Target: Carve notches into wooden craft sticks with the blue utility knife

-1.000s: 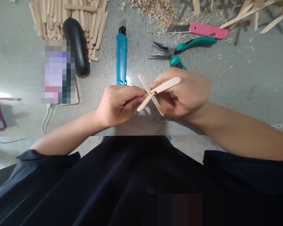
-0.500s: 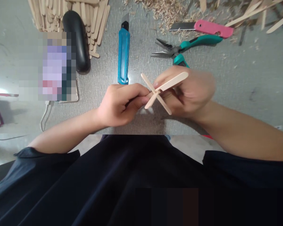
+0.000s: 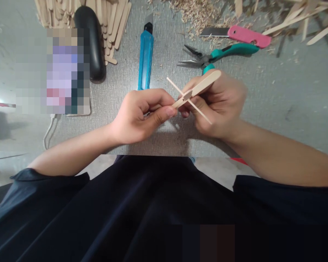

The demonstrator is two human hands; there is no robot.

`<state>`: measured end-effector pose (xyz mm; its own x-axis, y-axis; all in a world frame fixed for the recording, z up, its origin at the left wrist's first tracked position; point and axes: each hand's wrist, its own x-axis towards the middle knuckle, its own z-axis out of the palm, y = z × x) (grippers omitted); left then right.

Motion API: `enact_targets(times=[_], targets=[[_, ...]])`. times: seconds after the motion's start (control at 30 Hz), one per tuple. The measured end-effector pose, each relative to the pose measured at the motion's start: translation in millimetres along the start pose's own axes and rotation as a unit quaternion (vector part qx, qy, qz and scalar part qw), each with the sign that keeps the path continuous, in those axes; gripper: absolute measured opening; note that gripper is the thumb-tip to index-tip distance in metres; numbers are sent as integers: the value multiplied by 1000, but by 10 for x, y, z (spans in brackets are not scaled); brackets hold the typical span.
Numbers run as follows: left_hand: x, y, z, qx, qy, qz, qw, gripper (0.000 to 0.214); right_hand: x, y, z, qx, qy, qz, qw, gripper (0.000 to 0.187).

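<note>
Crossed wooden craft sticks form an X-shaped piece between my two hands, above the table's near edge. My left hand pinches the lower-left arm of the piece between thumb and fingers. Around the middle of it, my right hand is closed, its thumb and fingertips close to the crossing. One stick is turned edge-on and looks thin. Just beyond my left hand lies a blue utility knife with its blade out. Long-nose pliers with green handles lie open beyond my right hand, which partly covers them.
A pink-handled folding saw lies by wood shavings. Craft sticks are piled at the back left, beside a black oblong case. A blurred-out phone with a white cable lies left. More sticks lie far right.
The crossed sticks have been turned between my fingers, so one stick now shows its thin edge. My left thumb lies flatter along the piece. The view has shifted slightly.
</note>
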<state>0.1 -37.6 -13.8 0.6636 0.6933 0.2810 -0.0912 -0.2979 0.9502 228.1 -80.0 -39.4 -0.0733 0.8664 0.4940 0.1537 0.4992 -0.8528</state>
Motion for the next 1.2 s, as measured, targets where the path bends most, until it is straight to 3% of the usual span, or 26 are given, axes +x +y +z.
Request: enact_targets(times=[0.17, 0.3, 0.53, 0.67, 0.97, 1.2], targets=[[40, 82, 25, -63, -12, -42, 997, 48, 14, 51, 63, 95, -11, 39, 995, 35], [70, 87, 36, -85, -8, -27, 996, 46, -27, 119, 85, 132, -2, 43, 990, 29], [35, 113, 72, -81, -5, -79, 994, 51, -141, 221, 131, 83, 8, 62, 995, 38], [19, 114, 78, -114, 11, -95, 989, 51, -97, 189, 97, 68, 12, 23, 997, 30], [-19, -83, 85, -11, 59, -36, 998, 43, -58, 104, 7, -89, 58, -18, 994, 36], [-47, -173, 77, 36, 53, 22, 998, 36, -67, 44, 5, -106, -4, -90, 990, 21]])
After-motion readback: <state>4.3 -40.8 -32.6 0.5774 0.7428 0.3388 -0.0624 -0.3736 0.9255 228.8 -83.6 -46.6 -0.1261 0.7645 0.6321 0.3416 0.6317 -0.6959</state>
